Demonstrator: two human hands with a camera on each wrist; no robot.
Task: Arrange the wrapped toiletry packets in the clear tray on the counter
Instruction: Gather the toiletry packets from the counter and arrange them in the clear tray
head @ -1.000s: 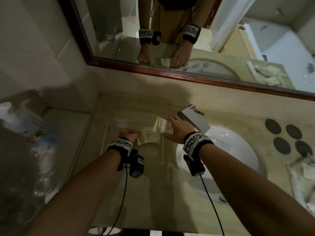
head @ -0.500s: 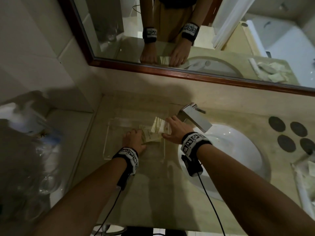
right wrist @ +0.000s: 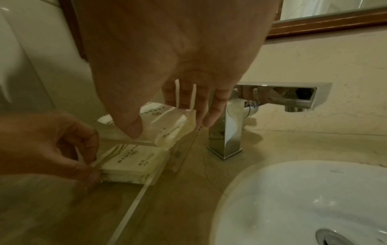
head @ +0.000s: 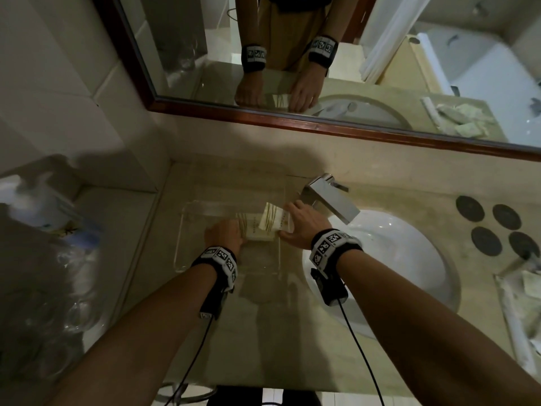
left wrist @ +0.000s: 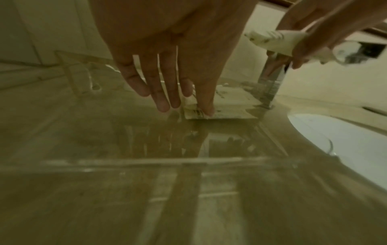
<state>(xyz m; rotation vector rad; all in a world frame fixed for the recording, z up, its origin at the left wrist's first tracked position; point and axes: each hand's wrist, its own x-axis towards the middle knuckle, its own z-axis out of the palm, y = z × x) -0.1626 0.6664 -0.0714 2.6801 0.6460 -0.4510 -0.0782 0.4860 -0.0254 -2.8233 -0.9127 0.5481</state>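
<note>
A clear tray (head: 179, 244) sits on the beige counter left of the sink. Two cream packets with gold stripes (head: 260, 234) lie stacked flat against the tray's right wall (right wrist: 136, 199). My left hand (head: 224, 232) pinches the stack's left edge (right wrist: 134, 160) between thumb and fingers, the index tip pressing on top (left wrist: 230, 106). My right hand (head: 298, 222) grips another striped packet (head: 273, 219), tilted on edge just above the stack (right wrist: 171, 126), between thumb and fingers. In the left wrist view this packet (left wrist: 276, 41) hangs up at the right.
A chrome faucet (head: 330, 197) stands just right of my right hand, with the white basin (head: 395, 259) below it. Several dark discs (head: 494, 227) and more loose packets (head: 524, 288) lie at the counter's right end. A mirror runs along the back; a plastic bag (head: 44, 230) sits at left.
My left hand has gone down into the tray and laid its packets flat by the right wall. The right hand has stayed above them with its tilted packet.
</note>
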